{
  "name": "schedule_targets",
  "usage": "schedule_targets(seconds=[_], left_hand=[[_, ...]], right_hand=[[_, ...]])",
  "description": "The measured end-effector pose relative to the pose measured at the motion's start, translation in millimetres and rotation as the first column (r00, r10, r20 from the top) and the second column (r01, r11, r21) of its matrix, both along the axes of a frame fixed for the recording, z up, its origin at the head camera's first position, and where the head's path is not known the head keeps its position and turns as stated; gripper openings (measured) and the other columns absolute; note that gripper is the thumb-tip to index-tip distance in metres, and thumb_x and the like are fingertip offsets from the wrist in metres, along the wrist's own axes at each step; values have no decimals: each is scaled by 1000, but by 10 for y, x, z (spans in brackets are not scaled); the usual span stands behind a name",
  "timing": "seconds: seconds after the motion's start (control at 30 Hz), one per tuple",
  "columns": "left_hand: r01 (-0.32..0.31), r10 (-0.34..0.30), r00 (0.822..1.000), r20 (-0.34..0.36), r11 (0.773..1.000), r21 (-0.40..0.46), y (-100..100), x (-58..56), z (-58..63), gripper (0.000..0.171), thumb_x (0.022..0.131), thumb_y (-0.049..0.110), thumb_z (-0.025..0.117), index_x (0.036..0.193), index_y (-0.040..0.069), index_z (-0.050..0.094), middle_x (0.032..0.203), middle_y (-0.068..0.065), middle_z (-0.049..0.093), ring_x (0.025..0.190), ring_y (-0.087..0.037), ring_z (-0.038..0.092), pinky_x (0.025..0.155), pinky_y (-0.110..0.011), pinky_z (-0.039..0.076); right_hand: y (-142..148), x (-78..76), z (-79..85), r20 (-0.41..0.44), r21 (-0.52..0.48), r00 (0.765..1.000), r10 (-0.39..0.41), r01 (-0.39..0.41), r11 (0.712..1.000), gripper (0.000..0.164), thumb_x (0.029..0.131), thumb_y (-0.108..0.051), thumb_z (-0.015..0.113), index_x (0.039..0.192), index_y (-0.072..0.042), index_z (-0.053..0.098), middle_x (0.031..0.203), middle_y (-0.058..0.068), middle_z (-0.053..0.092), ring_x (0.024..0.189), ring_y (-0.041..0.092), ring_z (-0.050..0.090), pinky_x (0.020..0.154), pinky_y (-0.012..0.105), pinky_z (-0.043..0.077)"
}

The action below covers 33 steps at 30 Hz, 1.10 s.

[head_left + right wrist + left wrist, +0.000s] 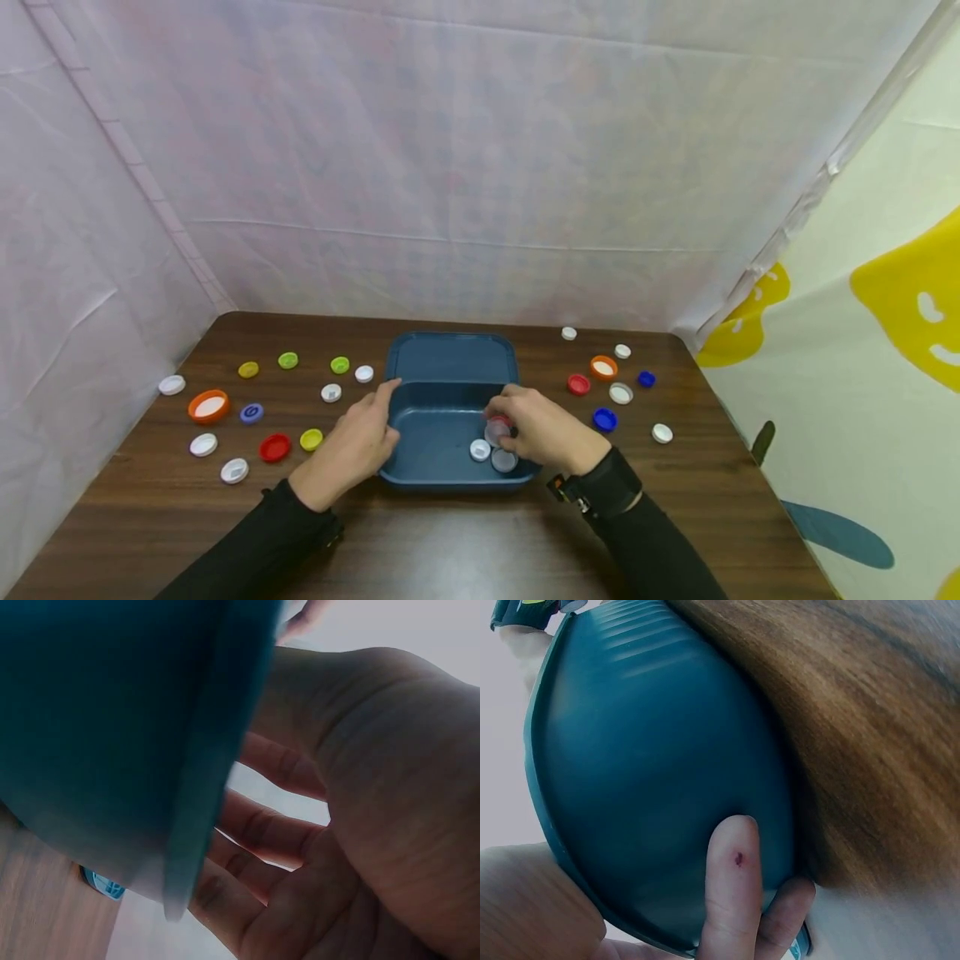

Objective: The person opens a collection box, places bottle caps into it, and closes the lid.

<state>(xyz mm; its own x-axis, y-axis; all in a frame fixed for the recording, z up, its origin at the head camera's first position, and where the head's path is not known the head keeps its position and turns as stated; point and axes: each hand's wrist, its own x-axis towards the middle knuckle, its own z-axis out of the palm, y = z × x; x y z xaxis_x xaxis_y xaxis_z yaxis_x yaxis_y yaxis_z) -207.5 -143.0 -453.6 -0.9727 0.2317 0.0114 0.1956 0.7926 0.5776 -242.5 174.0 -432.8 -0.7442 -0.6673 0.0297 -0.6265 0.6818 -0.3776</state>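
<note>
A blue-grey plastic box stands at the front middle of the table. My left hand grips its left wall, thumb at the rim; in the left wrist view two fingers lie along the outside of the wall. Over the right wall my right hand reaches into the box, pinching a clear bottle cap between thumb and fingers. A red cap shows partly under those fingertips. Beside them inside lie a white cap and another clear cap. The box wall hides the right fingertips in the right wrist view.
Behind the box lies a matching blue-grey lid. Loose caps are spread on both sides: an orange one, a red one and several others left; a blue one, a white one and more right. White sheeting borders the table.
</note>
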Motion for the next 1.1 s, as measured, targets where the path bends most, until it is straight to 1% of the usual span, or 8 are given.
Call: schedule_targets(seconds=[0.1, 0.37, 0.6, 0.77, 0.93, 1.1], left_hand=[[-3, 3, 1000, 5, 1000, 1, 7, -3, 5, 74, 105, -3, 63, 175, -2, 40, 132, -27, 70, 73, -19, 60, 62, -31, 50], [-9, 9, 1000, 12, 1000, 3, 12, -7, 4, 74, 105, -3, 62, 175, -2, 40, 137, -29, 69, 74, -20, 61, 62, -32, 51], [-23, 23, 1000, 22, 1000, -4, 4, -31, -11, 74, 105, -2, 62, 175, -1, 39, 142, -30, 68, 80, -23, 64, 66, -31, 53], [-25, 25, 999, 36, 1000, 7, 5, -23, -19, 76, 104, -3, 60, 176, -1, 38, 145, -32, 67, 76, -22, 63, 64, -32, 52], [-31, 30, 998, 48, 999, 10, 16, -15, -14, 76, 104, -2, 60, 176, 0, 38, 142, -31, 67, 75, -22, 63, 62, -32, 53], [-32, 32, 999, 39, 999, 1, 10, -26, -12, 76, 104, -2, 61, 176, -1, 38, 139, -30, 68, 77, -23, 64, 63, -32, 53]], right_hand=[[2, -1, -3, -6, -6, 1000, 5, -5, 1000, 35, 101, -9, 91, 135, -5, 83, 125, 13, 77, 103, 24, 75, 90, 30, 68], [-2, -7, 12, 0, 2, 1000, -5, 5, 1000, 35, 103, -11, 90, 136, -6, 82, 126, 13, 78, 104, 24, 75, 92, 32, 68], [7, -2, 33, 5, -10, 1000, -14, 14, 1000, 33, 103, -10, 88, 136, -7, 82, 129, 14, 78, 108, 25, 76, 92, 34, 69], [25, 4, 58, 1, -21, 1000, -15, 15, 1000, 33, 103, -10, 88, 136, -7, 82, 131, 15, 78, 111, 27, 78, 94, 38, 70], [37, 5, 90, 5, -33, 1000, -27, 27, 999, 34, 103, -9, 89, 136, -6, 82, 132, 15, 77, 114, 30, 79, 96, 41, 71], [65, -8, 106, -7, -45, 999, -35, 35, 998, 34, 103, -10, 88, 137, -6, 82, 134, 13, 77, 113, 30, 79, 93, 37, 70]])
